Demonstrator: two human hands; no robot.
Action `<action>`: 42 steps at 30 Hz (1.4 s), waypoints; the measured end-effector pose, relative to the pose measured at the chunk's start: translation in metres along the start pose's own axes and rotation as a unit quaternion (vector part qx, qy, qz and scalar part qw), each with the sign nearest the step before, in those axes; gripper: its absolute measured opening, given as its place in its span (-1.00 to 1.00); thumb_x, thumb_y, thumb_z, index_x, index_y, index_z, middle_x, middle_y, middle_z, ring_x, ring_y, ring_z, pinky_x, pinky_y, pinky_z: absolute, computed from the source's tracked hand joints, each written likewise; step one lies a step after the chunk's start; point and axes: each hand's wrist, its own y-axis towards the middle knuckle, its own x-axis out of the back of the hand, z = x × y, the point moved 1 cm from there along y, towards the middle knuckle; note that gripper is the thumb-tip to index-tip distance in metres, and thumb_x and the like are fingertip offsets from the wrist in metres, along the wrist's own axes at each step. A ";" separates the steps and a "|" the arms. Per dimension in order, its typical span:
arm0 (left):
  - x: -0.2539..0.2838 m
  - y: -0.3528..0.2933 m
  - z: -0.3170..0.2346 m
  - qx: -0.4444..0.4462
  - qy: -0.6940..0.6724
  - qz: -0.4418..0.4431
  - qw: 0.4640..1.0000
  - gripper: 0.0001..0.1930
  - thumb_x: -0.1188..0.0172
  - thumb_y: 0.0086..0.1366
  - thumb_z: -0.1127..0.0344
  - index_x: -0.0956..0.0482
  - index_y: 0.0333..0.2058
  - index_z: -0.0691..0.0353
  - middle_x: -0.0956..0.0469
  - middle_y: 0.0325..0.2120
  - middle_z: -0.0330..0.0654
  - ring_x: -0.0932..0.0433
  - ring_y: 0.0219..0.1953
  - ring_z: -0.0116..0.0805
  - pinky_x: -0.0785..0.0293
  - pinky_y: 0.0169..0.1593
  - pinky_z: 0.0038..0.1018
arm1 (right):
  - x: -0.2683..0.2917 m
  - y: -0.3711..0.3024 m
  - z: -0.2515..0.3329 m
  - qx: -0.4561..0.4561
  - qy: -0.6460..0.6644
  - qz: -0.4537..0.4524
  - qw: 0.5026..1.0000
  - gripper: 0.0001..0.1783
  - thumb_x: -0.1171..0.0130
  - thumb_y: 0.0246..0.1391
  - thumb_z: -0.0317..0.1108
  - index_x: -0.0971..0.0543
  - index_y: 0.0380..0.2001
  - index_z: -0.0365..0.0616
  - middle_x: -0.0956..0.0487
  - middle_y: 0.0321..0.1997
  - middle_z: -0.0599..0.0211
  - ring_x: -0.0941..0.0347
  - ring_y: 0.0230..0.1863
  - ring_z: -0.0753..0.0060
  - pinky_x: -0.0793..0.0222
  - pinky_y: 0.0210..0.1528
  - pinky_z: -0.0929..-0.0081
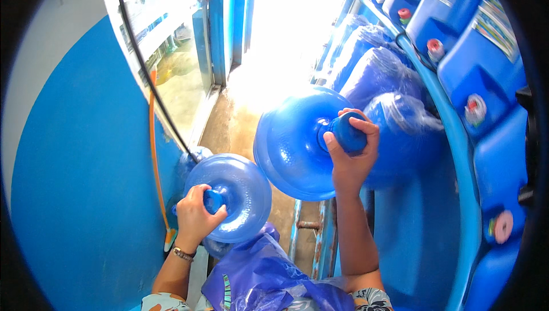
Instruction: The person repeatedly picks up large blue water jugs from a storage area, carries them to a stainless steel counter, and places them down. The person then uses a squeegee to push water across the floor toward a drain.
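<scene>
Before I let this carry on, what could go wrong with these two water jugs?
The right hand grips the darker blue water jug only at its capped neck, so it might slip. The left hand holds the paler blue water jug likewise. The jugs look very close together, so they could knock. The rusty metal frame nearby might catch the darker jug.

Translucent blue on the larger bottle [289, 151] and smaller bottle [246, 191], deeper blue on the larger cap [353, 133]. Violet-blue across the plastic bag [246, 271]; pale, flowered in orange and black on the sleeves [166, 302]. Blue under white on the wall [86, 168].
</scene>
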 end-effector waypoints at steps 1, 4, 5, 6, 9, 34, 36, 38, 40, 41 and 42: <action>-0.021 0.022 0.005 0.009 0.000 0.014 1.000 -0.50 -0.39 -0.16 0.16 -0.51 -0.24 0.29 -0.58 -0.35 0.04 -0.60 -0.31 0.00 -0.55 -0.23 -0.24 | -0.007 0.011 -0.018 0.007 -0.008 0.007 1.000 -0.47 -0.38 -0.24 -0.63 -0.42 -0.16 -0.06 -0.48 0.04 0.15 -0.40 0.08 0.29 -0.29 0.19 0.34; -0.080 0.094 0.026 0.032 0.000 0.027 0.999 -0.50 -0.36 -0.12 0.09 -0.51 -0.25 0.32 -0.57 -0.39 0.04 -0.60 -0.32 -0.01 -0.54 -0.24 -0.23 | -0.032 0.053 -0.081 0.015 -0.040 0.017 0.999 -0.46 -0.39 -0.24 -0.62 -0.42 -0.15 -0.05 -0.49 0.03 0.14 -0.40 0.09 0.26 -0.27 0.20 0.32; -0.096 0.118 0.033 0.039 -0.011 0.026 0.999 -0.47 -0.36 -0.12 0.06 -0.51 -0.24 0.33 -0.57 -0.39 0.01 -0.61 -0.32 -0.02 -0.54 -0.24 -0.23 | -0.043 0.071 -0.106 0.016 -0.050 0.017 0.998 -0.46 -0.40 -0.24 -0.61 -0.42 -0.16 -0.05 -0.49 0.03 0.15 -0.40 0.08 0.26 -0.27 0.20 0.32; -0.111 0.143 0.040 0.051 -0.005 0.041 0.998 -0.48 -0.35 -0.12 0.04 -0.52 -0.25 0.31 -0.58 -0.39 0.00 -0.61 -0.32 -0.03 -0.55 -0.23 -0.23 | -0.054 0.089 -0.132 0.012 -0.051 0.007 0.999 -0.50 -0.41 -0.27 -0.63 -0.45 -0.21 -0.09 -0.47 0.03 0.15 -0.42 0.03 0.30 -0.33 0.13 0.41; -0.137 0.234 0.068 0.074 0.009 0.054 0.996 -0.47 -0.34 -0.13 0.00 -0.55 -0.26 0.30 -0.59 -0.40 -0.01 -0.61 -0.32 -0.03 -0.55 -0.22 -0.23 | -0.086 0.144 -0.203 -0.041 -0.029 0.021 0.999 -0.52 -0.40 -0.25 -0.63 -0.44 -0.22 -0.09 -0.48 0.02 0.15 -0.42 0.03 0.31 -0.32 0.13 0.41; -0.211 0.937 0.414 -0.055 0.052 0.191 0.979 -0.48 -0.41 -0.15 0.08 -0.54 -0.23 0.27 -0.60 -0.36 0.02 -0.61 -0.28 -0.03 -0.55 -0.16 -0.28 | -0.460 0.442 -0.669 -0.152 -0.102 0.259 0.948 -0.40 -0.39 -0.39 -0.47 -0.49 -0.11 -0.12 -0.58 -0.28 0.22 -0.56 -0.24 0.28 -0.44 -0.10 0.40; -0.217 0.955 0.432 -0.100 0.039 0.188 0.976 -0.46 -0.41 -0.13 0.06 -0.52 -0.20 0.24 -0.60 -0.34 0.00 -0.62 -0.29 -0.05 -0.55 -0.16 -0.28 | -0.496 0.452 -0.696 -0.154 -0.115 0.276 0.942 -0.39 -0.37 -0.42 -0.46 -0.49 -0.12 -0.10 -0.58 -0.30 0.23 -0.56 -0.27 0.29 -0.44 -0.11 0.40; -0.228 0.975 0.445 -0.105 0.014 0.178 0.978 -0.46 -0.41 -0.12 0.05 -0.52 -0.19 0.23 -0.61 -0.33 -0.01 -0.63 -0.30 -0.06 -0.55 -0.17 -0.29 | -0.526 0.461 -0.723 -0.171 -0.135 0.280 0.935 -0.39 -0.35 -0.44 -0.46 -0.49 -0.12 -0.09 -0.57 -0.31 0.25 -0.55 -0.29 0.30 -0.44 -0.12 0.41; -0.237 0.988 0.455 -0.076 -0.005 0.142 0.987 -0.45 -0.41 -0.12 0.04 -0.51 -0.18 0.23 -0.61 -0.34 -0.03 -0.63 -0.31 -0.07 -0.56 -0.18 -0.29 | -0.543 0.472 -0.748 -0.199 -0.148 0.285 0.926 -0.38 -0.33 -0.45 -0.46 -0.49 -0.12 -0.10 -0.57 -0.31 0.26 -0.54 -0.29 0.30 -0.42 -0.12 0.40; -0.237 0.994 0.464 -0.037 0.011 0.158 0.987 -0.44 -0.41 -0.12 0.04 -0.51 -0.18 0.23 -0.61 -0.34 -0.03 -0.63 -0.31 -0.07 -0.56 -0.18 -0.29 | -0.551 0.476 -0.761 -0.209 -0.156 0.290 0.921 -0.38 -0.31 -0.45 -0.46 -0.48 -0.12 -0.10 -0.56 -0.31 0.26 -0.53 -0.29 0.30 -0.42 -0.11 0.39; -0.238 0.995 0.470 0.002 0.021 0.163 0.986 -0.44 -0.41 -0.12 0.03 -0.51 -0.18 0.24 -0.62 -0.35 -0.03 -0.63 -0.31 -0.07 -0.56 -0.19 -0.29 | -0.556 0.477 -0.775 -0.239 -0.129 0.279 0.921 -0.39 -0.30 -0.46 -0.45 -0.48 -0.13 -0.12 -0.55 -0.30 0.27 -0.52 -0.27 0.29 -0.40 -0.10 0.39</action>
